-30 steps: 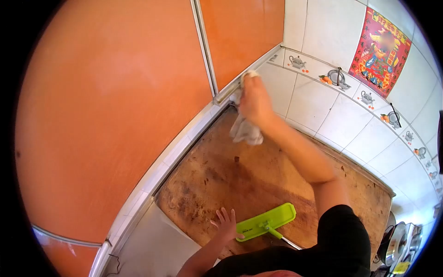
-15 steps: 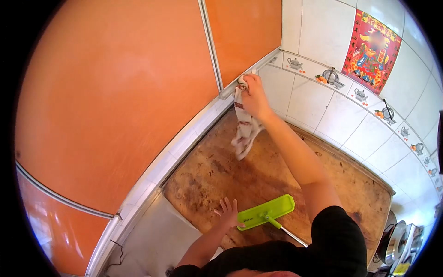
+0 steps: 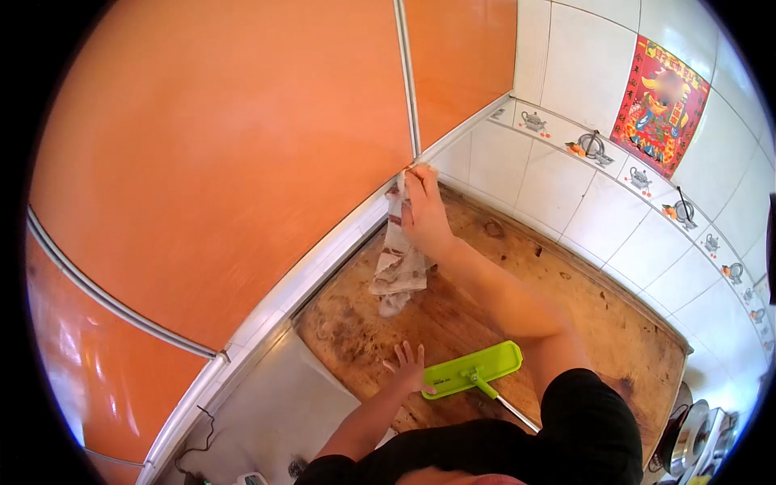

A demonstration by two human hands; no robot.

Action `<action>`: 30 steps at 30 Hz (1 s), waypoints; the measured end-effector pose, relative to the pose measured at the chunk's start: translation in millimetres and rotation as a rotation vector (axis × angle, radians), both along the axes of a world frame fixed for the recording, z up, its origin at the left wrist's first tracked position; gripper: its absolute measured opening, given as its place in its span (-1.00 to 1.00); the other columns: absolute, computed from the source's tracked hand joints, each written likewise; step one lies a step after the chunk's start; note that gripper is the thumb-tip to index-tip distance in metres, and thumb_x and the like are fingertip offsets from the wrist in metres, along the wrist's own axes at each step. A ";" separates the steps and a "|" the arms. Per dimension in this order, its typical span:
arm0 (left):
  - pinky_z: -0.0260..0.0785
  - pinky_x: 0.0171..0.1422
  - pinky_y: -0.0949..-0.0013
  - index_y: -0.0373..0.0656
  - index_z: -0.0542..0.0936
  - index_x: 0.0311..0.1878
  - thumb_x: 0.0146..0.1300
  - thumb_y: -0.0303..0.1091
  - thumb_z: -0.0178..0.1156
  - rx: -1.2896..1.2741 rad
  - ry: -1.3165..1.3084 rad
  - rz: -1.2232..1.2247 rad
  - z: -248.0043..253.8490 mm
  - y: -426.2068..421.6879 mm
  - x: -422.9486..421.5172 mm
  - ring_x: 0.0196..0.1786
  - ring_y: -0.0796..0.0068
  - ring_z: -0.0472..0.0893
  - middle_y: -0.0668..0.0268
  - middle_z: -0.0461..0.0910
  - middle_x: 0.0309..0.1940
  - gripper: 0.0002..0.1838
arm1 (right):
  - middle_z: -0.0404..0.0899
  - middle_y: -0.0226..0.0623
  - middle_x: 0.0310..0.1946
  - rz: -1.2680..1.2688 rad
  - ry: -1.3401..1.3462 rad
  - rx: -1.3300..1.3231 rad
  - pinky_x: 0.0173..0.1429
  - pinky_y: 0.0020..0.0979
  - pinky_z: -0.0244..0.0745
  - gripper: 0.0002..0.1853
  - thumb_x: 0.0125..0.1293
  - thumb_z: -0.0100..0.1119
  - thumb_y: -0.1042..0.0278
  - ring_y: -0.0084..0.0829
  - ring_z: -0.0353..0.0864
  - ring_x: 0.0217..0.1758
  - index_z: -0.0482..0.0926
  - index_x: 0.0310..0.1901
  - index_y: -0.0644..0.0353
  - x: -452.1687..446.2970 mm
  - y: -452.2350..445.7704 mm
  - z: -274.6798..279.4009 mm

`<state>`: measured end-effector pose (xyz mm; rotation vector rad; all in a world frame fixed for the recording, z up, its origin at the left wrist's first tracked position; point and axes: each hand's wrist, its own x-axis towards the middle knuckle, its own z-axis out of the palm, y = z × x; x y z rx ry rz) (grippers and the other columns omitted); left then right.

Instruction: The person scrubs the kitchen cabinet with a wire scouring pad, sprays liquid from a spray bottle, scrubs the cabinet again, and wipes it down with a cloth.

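Note:
My right hand (image 3: 423,212) grips a whitish cloth with dark reddish stripes (image 3: 396,263). It presses the top of the cloth to the lower metal frame of the orange panel (image 3: 267,145), and the rest hangs down over the brown wooden board (image 3: 339,323). Palm down, my left hand (image 3: 406,370) rests on the board with its fingers spread. Its thumb side is at the end of a lime-green flat mop head (image 3: 473,370), whose silver pole runs back toward my body. Whether the hand touches the mop head, I cannot tell.
White tiles (image 3: 558,178) with a teapot-patterned border line the right wall, where a red poster (image 3: 661,105) hangs. A grey metal surface (image 3: 275,412) lies left of the board, with a dark cord (image 3: 208,436) on it. Pots (image 3: 691,436) stand at the lower right.
My right hand has moved the cloth down and left along the panel's frame, from right of the vertical divider to just below it. The left hand and the mop head stay in place.

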<state>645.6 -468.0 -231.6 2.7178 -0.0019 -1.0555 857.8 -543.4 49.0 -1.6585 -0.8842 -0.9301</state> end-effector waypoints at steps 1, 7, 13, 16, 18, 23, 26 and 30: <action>-0.42 0.28 -0.74 -0.08 -0.40 0.56 -0.27 0.28 0.53 -0.001 -0.006 0.000 -3.6 1.1 -1.9 0.53 -0.32 -0.57 -0.19 -0.66 0.50 0.56 | 0.32 0.09 0.10 0.050 0.046 -0.007 0.28 -0.17 0.30 -0.55 0.08 -0.03 0.75 0.13 0.35 0.18 0.38 0.08 0.37 1.8 -1.5 -3.8; -0.39 0.28 -0.74 -0.08 -0.40 0.56 -0.29 0.29 0.54 0.009 -0.003 -0.021 -3.5 0.0 1.3 0.53 -0.32 -0.56 -0.19 -0.66 0.50 0.57 | 0.36 0.05 0.05 0.053 0.235 0.138 0.22 -0.22 0.35 -0.64 0.26 -0.11 0.72 0.01 0.41 0.13 0.33 0.12 0.38 -0.1 -1.9 4.0; -0.30 0.34 -0.67 -0.10 -0.33 0.56 -0.27 0.24 0.56 0.018 0.004 -0.003 10.2 -3.6 -0.7 0.54 -0.32 -0.49 -0.21 -0.58 0.51 0.53 | 0.35 0.00 -0.02 -0.040 0.109 0.111 0.14 -0.19 0.42 -0.70 0.27 -0.12 0.66 -0.19 0.41 0.02 0.32 0.05 0.36 -79.2 68.0 -6.9; -0.12 0.47 -0.34 -0.14 -0.04 0.53 -0.17 0.17 0.54 -0.339 -0.211 -0.018 1.5 9.7 -17.7 0.55 -0.20 -0.20 -0.11 -0.21 0.53 0.30 | 0.35 0.05 0.01 0.699 0.399 0.004 0.19 -0.12 0.38 -0.70 0.28 -0.06 0.59 -0.05 0.42 0.05 0.36 0.06 0.32 -149.4 97.8 -13.2; -0.05 0.52 -0.15 -0.16 0.09 0.51 -0.10 0.12 0.52 -0.625 -0.307 -0.042 6.9 26.5 -14.1 0.54 -0.12 -0.05 -0.07 -0.04 0.52 0.19 | 0.37 0.03 0.00 0.627 0.262 0.023 0.26 -0.15 0.32 -0.68 0.27 -0.03 0.57 -0.01 0.39 0.11 0.40 0.07 0.26 -169.2 114.8 -37.1; -0.02 0.52 0.03 -0.19 0.13 0.48 0.03 0.07 0.41 -0.366 -0.529 -0.022 -2.4 5.0 -60.8 0.48 -0.02 0.11 -0.09 0.11 0.43 0.04 | 0.39 -0.01 0.10 0.419 0.372 0.031 0.27 -0.22 0.35 -0.59 0.31 -0.01 0.59 -0.06 0.40 0.18 0.34 0.20 0.24 -186.1 74.7 -93.0; 0.05 0.48 0.05 -0.19 0.17 0.45 0.11 0.06 0.35 -0.396 -0.729 0.052 -6.7 -6.0 -102.9 0.42 0.03 0.22 -0.08 0.22 0.37 -0.05 | 0.47 -0.09 0.03 0.182 0.762 0.102 0.18 -0.29 0.41 -0.65 0.38 0.06 0.48 -0.25 0.50 0.09 0.35 0.18 0.24 -208.7 9.8 -116.0; 0.17 0.39 -0.05 -0.17 0.20 0.44 0.17 0.10 0.28 -0.507 -0.559 0.101 -27.4 2.2 -125.1 0.35 0.03 0.32 -0.03 0.30 0.33 -0.12 | 0.56 -0.13 -0.08 0.086 0.840 0.101 0.09 -0.33 0.46 -0.68 0.41 0.09 0.38 -0.31 0.57 0.01 0.36 0.13 0.26 -260.9 -84.1 -117.4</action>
